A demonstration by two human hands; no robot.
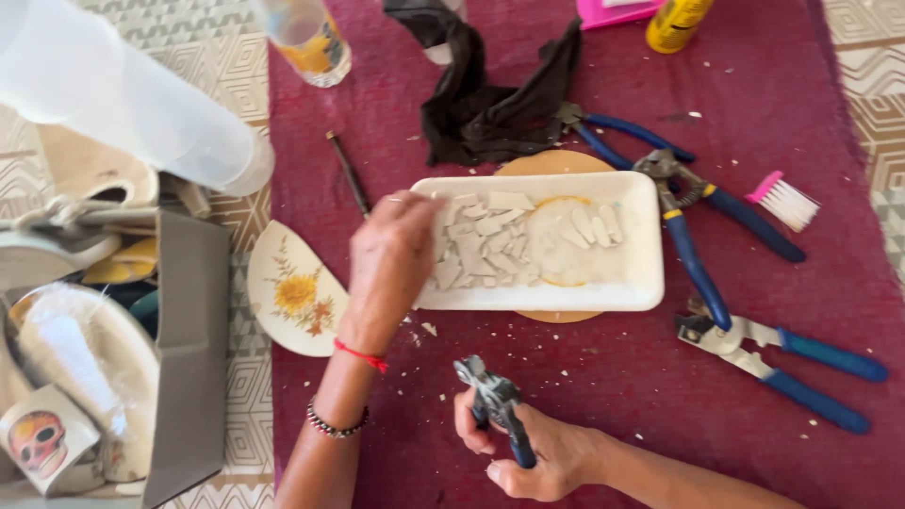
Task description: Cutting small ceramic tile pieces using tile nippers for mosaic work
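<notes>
The left hand [391, 259] reaches into the white tray [641, 273], fingertips pinching among the broken tile pieces [481, 247] at its left end. The right hand [533, 457], nearer, is closed around blue-handled nippers [495, 401]. Sharp edges could nick the fingers, or a nudge could spill shards.

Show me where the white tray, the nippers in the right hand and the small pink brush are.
white tray [632, 283], head view, bare right rim.
nippers [495, 401], head view, metal head.
pink brush [790, 204], head view, white bristles.
</notes>
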